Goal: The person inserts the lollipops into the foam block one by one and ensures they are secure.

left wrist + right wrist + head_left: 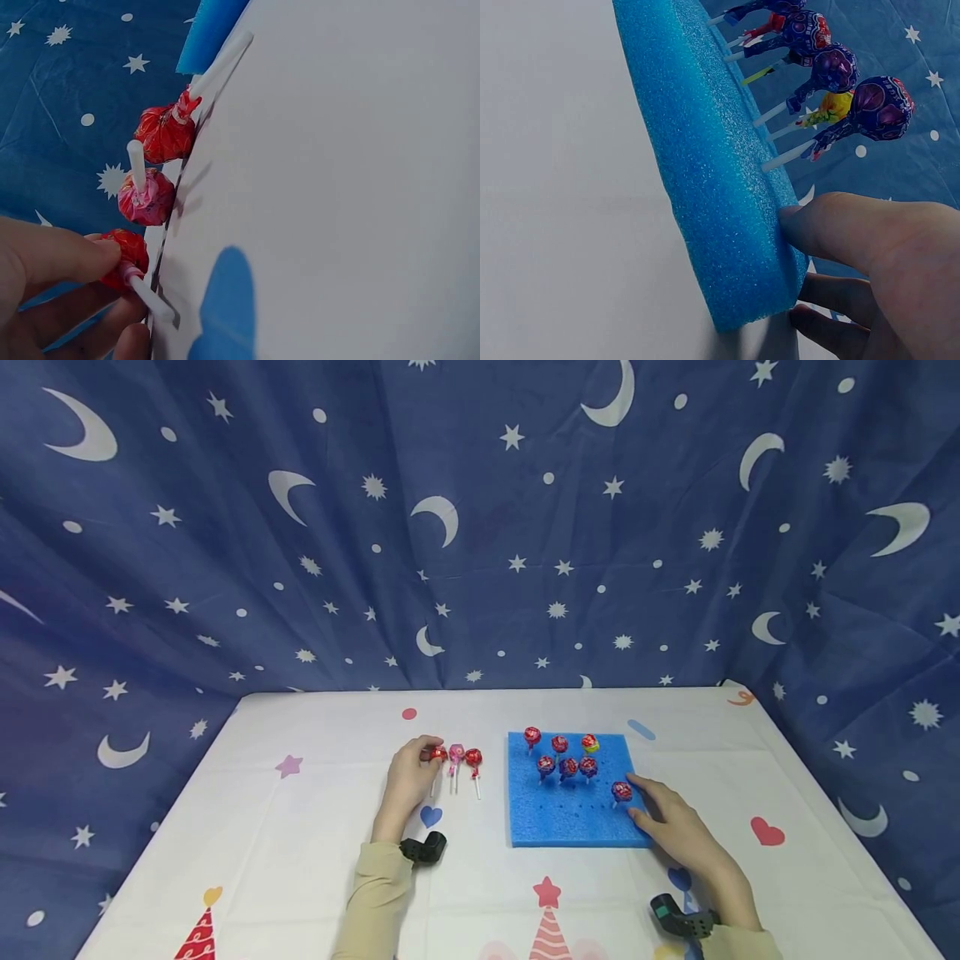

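Note:
My left hand pinches a red-wrapped lollipop by its candy head, between thumb and fingers, with its white stick pointing toward me. Beside it on the table lie a pink lollipop and another red lollipop. To the right is a flat blue foam block with several lollipops standing in it. A purple-and-red lollipop stands near its right edge. My right hand holds the block at that edge, the thumb on its top and the fingers against its side.
Small holes dot the front part of the foam. A white cloth printed with hearts, stars and trees covers the table. Behind it hangs a dark blue curtain with moons and stars.

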The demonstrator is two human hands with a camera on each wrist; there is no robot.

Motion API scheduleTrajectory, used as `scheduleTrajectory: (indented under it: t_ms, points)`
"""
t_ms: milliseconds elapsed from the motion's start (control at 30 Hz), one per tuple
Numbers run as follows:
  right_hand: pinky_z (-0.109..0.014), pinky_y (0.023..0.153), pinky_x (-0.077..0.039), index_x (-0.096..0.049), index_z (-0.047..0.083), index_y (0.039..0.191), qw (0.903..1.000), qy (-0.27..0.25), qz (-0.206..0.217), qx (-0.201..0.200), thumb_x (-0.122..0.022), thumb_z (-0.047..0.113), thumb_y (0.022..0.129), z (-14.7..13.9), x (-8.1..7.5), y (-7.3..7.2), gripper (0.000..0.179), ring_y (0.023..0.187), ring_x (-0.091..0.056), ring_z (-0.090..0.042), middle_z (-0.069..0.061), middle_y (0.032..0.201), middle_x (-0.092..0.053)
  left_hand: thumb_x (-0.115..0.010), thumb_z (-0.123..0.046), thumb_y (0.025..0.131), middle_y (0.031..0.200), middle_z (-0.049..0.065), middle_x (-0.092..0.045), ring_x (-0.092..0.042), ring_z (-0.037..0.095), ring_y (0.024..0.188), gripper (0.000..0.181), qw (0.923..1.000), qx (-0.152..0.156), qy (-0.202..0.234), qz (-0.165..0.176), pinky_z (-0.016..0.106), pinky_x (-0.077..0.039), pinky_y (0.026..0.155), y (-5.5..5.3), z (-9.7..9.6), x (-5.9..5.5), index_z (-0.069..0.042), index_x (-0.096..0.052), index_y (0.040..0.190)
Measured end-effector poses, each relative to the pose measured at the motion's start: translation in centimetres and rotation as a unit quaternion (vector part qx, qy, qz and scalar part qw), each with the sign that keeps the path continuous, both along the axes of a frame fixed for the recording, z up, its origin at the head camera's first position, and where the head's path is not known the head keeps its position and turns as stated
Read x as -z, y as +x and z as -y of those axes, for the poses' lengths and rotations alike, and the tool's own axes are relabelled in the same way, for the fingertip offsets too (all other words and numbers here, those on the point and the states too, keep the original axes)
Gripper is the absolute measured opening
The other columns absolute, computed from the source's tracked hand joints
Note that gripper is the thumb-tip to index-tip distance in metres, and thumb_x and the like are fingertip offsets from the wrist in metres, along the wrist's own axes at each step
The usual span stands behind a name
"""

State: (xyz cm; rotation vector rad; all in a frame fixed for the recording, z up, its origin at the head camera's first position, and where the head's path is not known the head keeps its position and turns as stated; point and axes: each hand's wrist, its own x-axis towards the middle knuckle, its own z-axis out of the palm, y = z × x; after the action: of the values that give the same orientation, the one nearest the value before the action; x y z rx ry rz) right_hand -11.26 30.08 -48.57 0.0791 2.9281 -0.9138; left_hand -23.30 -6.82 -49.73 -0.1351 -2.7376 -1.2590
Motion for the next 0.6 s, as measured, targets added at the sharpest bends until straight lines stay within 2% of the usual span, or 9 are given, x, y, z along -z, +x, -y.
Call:
scheduleTrajectory:
  t_ms: [267,600]
  points:
    - [-0.072,0.102,-0.026,-0.036,0.009,0.147,1.0000,0.003,0.003,0.000,-0.058,0.032,0.094,0.0,0.0,0.0,0.062,0.138,-0.026,-0.052,-0.027,0.150,-0.034,-0.066,-0.006,0.087,0.105,0.011,-0.068,-0.066,0.025,0.095,0.027,0.9999,-0.005,0.009,-0.012,0.042,-0.053,0.081,0.3,0.0,-0.5,-0.011,-0.067,0.114]
    - [-0.072,0.101,-0.025,-0.035,0.008,0.147,1.0000,0.005,0.006,0.000,-0.058,0.031,0.094,0.1,0.0,-0.1,0.062,0.138,-0.026,-0.052,-0.027,0.150,-0.033,-0.065,-0.005,0.086,0.111,0.011,-0.066,-0.065,0.027,0.099,0.028,0.9988,0.000,0.042,-0.026,0.041,-0.055,0.086,1.1,-0.2,-1.9,-0.009,-0.066,0.114]
